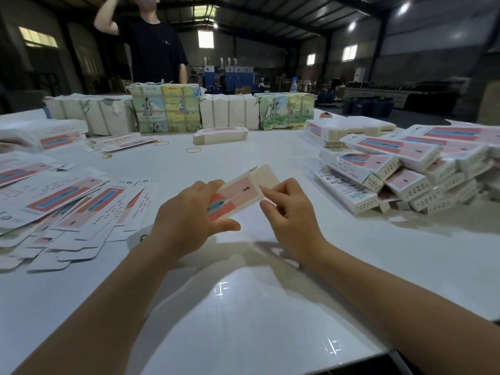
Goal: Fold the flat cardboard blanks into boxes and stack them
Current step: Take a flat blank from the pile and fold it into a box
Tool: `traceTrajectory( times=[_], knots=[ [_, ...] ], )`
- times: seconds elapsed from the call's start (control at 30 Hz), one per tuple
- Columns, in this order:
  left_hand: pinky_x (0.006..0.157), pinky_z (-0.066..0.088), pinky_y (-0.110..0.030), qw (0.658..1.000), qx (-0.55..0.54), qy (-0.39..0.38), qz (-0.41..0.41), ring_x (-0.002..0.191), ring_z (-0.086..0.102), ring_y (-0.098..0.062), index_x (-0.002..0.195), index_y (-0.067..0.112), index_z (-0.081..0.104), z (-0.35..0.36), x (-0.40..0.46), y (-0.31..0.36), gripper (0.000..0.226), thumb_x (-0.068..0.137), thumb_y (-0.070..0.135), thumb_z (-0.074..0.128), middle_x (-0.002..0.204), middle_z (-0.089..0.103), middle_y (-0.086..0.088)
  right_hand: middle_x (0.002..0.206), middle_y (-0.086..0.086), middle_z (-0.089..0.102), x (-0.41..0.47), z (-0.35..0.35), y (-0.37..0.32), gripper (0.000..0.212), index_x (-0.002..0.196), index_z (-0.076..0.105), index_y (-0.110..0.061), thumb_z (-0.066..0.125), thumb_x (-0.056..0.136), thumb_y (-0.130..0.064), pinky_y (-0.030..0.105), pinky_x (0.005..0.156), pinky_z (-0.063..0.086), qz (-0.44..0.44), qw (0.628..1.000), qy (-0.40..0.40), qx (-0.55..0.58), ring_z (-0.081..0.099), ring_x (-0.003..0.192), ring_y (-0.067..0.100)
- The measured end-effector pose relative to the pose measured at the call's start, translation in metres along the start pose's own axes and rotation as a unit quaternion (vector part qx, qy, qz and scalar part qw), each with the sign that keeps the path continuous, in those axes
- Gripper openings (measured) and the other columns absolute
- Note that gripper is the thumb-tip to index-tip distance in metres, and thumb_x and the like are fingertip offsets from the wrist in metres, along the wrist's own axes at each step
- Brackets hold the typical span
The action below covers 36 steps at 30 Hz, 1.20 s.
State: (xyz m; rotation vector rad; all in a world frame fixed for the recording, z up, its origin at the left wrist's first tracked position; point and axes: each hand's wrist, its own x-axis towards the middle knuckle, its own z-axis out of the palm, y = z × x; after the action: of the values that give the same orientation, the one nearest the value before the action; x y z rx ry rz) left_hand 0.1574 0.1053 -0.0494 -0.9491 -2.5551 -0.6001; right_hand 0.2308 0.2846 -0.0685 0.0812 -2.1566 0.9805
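In the head view, I hold a half-formed box (238, 196) above the white table (243, 307), its long axis running from near-left to far-right. My left hand (186, 220) wraps its near end, thumb underneath. My right hand (289, 212), nearer the open end flap (267, 175), pinches the box's edge just below it; I judge tucking comes next.

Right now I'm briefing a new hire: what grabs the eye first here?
Both hands at centre: the left hand grips a half-folded box while the right hand pinches its end flap. Flat blanks fan out at left, and finished boxes pile up at right.
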Motion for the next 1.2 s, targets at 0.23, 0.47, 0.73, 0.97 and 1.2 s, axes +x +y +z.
traceTrajectory(
  times=[0.23,0.47,0.73,0.97,1.2],
  knots=[
    [0.07,0.051,-0.027,1.0,-0.013,-0.014,0.014,0.088,0.05,-0.011,0.138,0.029,0.038,0.005,-0.001,0.0,0.079,0.072,0.059,0.068,0.114,0.056,0.004,0.139,-0.003,0.044,0.001,-0.007,-0.002,0.026,0.09,0.071,-0.006,0.049,0.083,-0.017,0.016,0.063,0.039,-0.058,0.996,-0.03,-0.068,0.051,0.075,0.002],
    [0.069,0.047,-0.023,0.999,-0.05,-0.021,0.002,0.092,0.051,-0.011,0.14,0.029,0.037,0.011,-0.001,0.002,0.08,0.072,0.058,0.068,0.119,0.055,0.004,0.119,-0.003,0.065,-0.001,-0.008,0.0,0.024,0.102,0.072,-0.01,0.058,0.085,0.0,0.017,0.057,0.044,-0.034,0.999,0.001,0.04,0.058,0.066,0.009],
    [0.069,0.05,-0.025,1.0,0.017,0.006,-0.003,0.093,0.051,-0.012,0.141,0.028,0.033,0.017,-0.002,0.015,0.082,0.073,0.064,0.06,0.123,0.054,0.002,0.099,-0.013,0.068,-0.005,0.005,0.002,0.065,0.145,0.02,-0.039,0.041,0.096,-0.003,0.031,0.063,0.053,0.088,0.985,-0.033,0.146,0.054,0.058,0.004],
    [0.073,0.053,-0.031,0.999,0.029,0.027,0.003,0.099,0.056,-0.017,0.142,0.026,0.033,0.019,-0.001,0.013,0.083,0.074,0.063,0.061,0.125,0.054,0.001,0.134,-0.005,0.048,0.002,-0.003,0.003,0.068,0.147,0.026,-0.021,0.063,0.09,-0.022,0.02,0.073,0.043,0.002,0.999,0.016,-0.036,0.052,0.08,-0.003],
    [0.067,0.044,-0.024,0.998,0.056,0.025,0.035,0.094,0.051,-0.013,0.142,0.028,0.033,0.02,-0.004,0.01,0.082,0.075,0.064,0.061,0.118,0.056,0.003,0.109,0.009,0.065,0.019,-0.011,0.012,0.056,0.129,0.045,-0.01,0.068,0.079,0.003,0.037,0.082,0.056,0.342,0.841,-0.096,0.408,0.066,0.096,0.025]
  ],
)
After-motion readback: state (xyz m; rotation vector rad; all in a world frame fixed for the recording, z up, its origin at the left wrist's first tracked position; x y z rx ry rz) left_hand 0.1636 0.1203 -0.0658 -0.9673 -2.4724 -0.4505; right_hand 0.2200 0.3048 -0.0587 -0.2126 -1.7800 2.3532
